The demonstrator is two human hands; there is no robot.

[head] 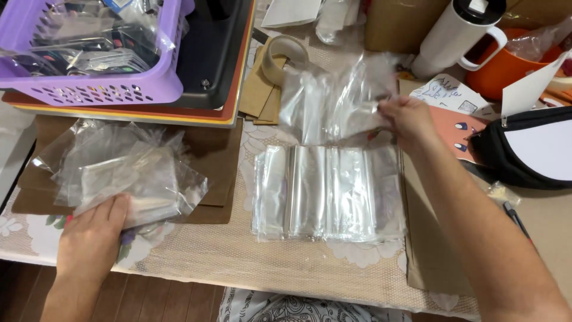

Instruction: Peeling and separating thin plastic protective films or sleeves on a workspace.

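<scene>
- Clear plastic is the whole job here: a neat stack of flat sleeves (pixel 330 194) lies at the middle of the desk (pixel 196 256), on its lace cloth.
- The right hand (pixel 408 122) has its grip closed on one loose sleeve (pixel 336 101), lifted just beyond the far edge of the stack. The film is thin and limp, so it could likely fold or slip out if the pinch is light.
- The left hand (pixel 95 235) presses its fingers onto a crumpled bundle of bags (pixel 128 173) at the near left, resting on brown card (pixel 217 155). The grip is closed on the bundle's near edge.
- A sleeve dragged low might catch the stack and fan it out of line.
- A white tumbler (pixel 456 33) and an orange bowl (pixel 506 68) stand at the far right, near the right arm; a wide sweep could knock them.
- The purple basket (pixel 101 89) sits far left, well apart.
</scene>
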